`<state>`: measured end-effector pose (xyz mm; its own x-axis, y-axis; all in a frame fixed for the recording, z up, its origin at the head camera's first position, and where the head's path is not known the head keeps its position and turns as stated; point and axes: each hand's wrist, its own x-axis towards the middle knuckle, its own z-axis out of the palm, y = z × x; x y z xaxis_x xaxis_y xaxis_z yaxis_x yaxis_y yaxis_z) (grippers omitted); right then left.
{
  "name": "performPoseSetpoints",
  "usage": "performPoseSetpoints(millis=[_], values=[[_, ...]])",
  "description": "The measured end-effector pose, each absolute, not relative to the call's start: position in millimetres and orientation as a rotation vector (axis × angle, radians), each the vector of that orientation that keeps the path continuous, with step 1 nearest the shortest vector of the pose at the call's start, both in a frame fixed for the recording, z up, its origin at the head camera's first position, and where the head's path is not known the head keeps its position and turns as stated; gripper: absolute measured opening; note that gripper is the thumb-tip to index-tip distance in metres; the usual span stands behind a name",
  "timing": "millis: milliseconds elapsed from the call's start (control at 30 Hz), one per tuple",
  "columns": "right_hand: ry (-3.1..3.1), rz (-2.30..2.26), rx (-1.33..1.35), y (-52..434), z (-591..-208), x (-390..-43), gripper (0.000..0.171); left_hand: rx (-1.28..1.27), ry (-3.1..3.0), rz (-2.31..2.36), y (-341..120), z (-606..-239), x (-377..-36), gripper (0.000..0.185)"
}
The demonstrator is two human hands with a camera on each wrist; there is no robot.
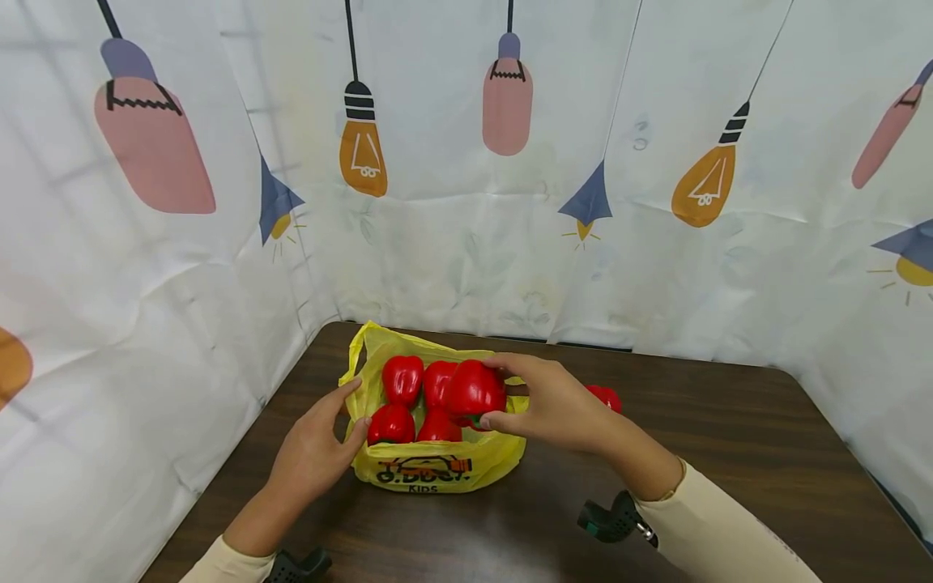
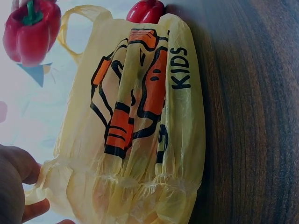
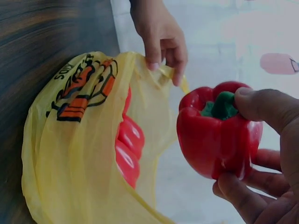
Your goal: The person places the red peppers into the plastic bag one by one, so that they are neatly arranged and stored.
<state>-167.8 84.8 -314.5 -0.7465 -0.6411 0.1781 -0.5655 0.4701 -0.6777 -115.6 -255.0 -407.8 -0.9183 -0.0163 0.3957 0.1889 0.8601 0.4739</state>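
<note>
A: What is held, and by which hand?

B: A red bell pepper [image 1: 476,391] is gripped by the right hand [image 1: 557,405], with the thumb curled over the stem end and the fingers wrapped beneath. It is held above the open mouth of a yellow plastic bag [image 1: 437,465], at the bag's right side.

A: Which way is the pepper pointed?

B: In the right wrist view its green stem [image 3: 222,105] is turned toward the thumb. In the head view the stem is seen at the lower edge, beside the fingers, so the long axis is tilted rather than upright.

A: And the left hand?

B: The bag's left rim is pinched by the left hand [image 1: 321,449], and the mouth is kept spread.

A: What is inside the bag?

B: Four red peppers [image 1: 402,379] are seen packed together. The bag is set on a dark wooden surface [image 1: 729,453], with another pepper [image 1: 605,397] lying just behind the right hand.
</note>
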Motion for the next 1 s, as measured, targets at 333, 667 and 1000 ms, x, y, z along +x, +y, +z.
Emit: performPoseSetpoints(millis=[333,667,1000], values=[[2.658,-1.053,-1.011,64.2,-322.4,-179.0,0.072,-0.112,-2.638,-0.721,-257.5,-407.5,-114.9,0.064],[2.756,-0.818,-1.017,55.3,-337.2,-191.4,0.071,-0.127,-2.637,-0.736,-256.7,-409.5,-115.1,0.065],[2.759,-0.684,-0.940,56.9,-349.3,-198.3,0.069,-0.117,-2.644,-0.726,-256.0,-409.1,-116.8,0.065]])
